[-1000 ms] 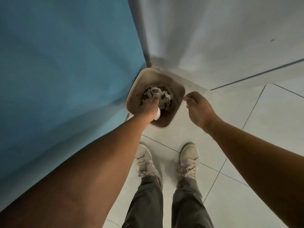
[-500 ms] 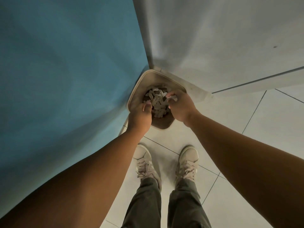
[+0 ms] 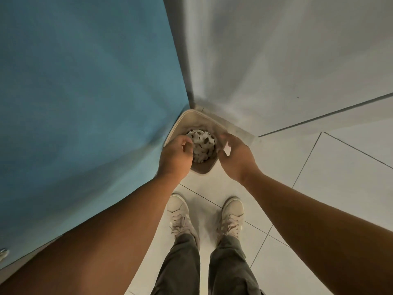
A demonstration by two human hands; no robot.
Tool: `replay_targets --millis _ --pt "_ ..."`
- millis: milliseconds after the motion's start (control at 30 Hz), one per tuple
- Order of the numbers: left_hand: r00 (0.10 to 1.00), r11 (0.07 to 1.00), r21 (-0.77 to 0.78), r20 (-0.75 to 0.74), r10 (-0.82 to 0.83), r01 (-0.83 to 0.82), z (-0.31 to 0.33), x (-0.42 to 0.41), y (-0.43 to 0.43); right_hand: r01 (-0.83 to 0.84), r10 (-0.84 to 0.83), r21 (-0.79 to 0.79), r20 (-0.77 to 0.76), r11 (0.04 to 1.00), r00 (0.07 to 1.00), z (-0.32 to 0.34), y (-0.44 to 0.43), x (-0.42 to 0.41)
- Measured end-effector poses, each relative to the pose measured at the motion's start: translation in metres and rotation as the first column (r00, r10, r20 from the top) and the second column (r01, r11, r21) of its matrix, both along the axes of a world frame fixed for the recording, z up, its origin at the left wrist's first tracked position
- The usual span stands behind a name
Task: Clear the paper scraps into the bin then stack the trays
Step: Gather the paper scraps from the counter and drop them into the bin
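Beige bin (image 3: 198, 121) stood in the corner between a blue panel (image 3: 85, 92) and a white wall (image 3: 276, 60), with paper scraps (image 3: 202, 145) heaped inside. The left hand (image 3: 175, 155) hung over its left rim, fingers curled, nothing seen in them. The right hand (image 3: 235, 159) was blurred over the right rim, a white scrap (image 3: 227, 149) at its fingers; I could not tell whether it gripped it.

My right hand (image 3: 236, 158) is all blur, so no idea if that white bit (image 3: 227, 149) is pinched or loose. My left hand (image 3: 175, 155) covers the near-left rim of the bin (image 3: 197, 117), fingers curled under, contents unknown. The paper scraps (image 3: 202, 145) hide the bin's bottom. Legs and forearms run off-frame.
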State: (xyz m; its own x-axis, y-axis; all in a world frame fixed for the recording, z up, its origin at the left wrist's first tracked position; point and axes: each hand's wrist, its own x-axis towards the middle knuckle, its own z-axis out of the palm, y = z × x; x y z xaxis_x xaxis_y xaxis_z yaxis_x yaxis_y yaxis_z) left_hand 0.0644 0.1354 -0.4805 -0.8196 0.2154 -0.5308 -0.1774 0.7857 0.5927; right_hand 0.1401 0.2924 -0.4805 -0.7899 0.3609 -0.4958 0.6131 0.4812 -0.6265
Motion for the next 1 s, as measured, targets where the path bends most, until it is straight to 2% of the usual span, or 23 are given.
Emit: replay_targets --millis 167,233,367,600,767,1000 --pt "0.982 0.994 0.019 -0.158 -0.1 0.104 0.09 0.003 0.018 -0.057 0.061 0.051 -0.086 0.997 0.994 0.098 0.015 0.001" --pt "0.978 0.994 0.006 -0.175 -0.11 0.113 0.127 0.004 0.024 -0.077 0.086 0.07 -0.13 0.995 0.988 0.135 0.018 0.0" --pt "0.972 0.996 0.025 -0.224 -0.075 0.083 0.222 0.013 0.031 -0.088 0.109 0.096 -0.24 0.991 0.965 0.234 0.026 0.0" --pt "0.888 0.987 0.129 -0.459 -0.031 0.101 0.382 0.02 0.033 -0.146 0.193 0.139 -0.441 0.979 0.877 0.384 0.025 -0.002" --pt "0.789 0.979 0.195 -0.611 0.067 0.068 0.465 0.019 0.016 -0.212 0.281 0.186 -0.58 0.959 0.764 0.458 0.016 -0.017" --pt "0.667 0.973 0.226 -0.72 0.195 -0.039 0.521 0.027 -0.039 -0.365 0.403 0.203 -0.653 0.909 0.641 0.507 -0.032 -0.041"
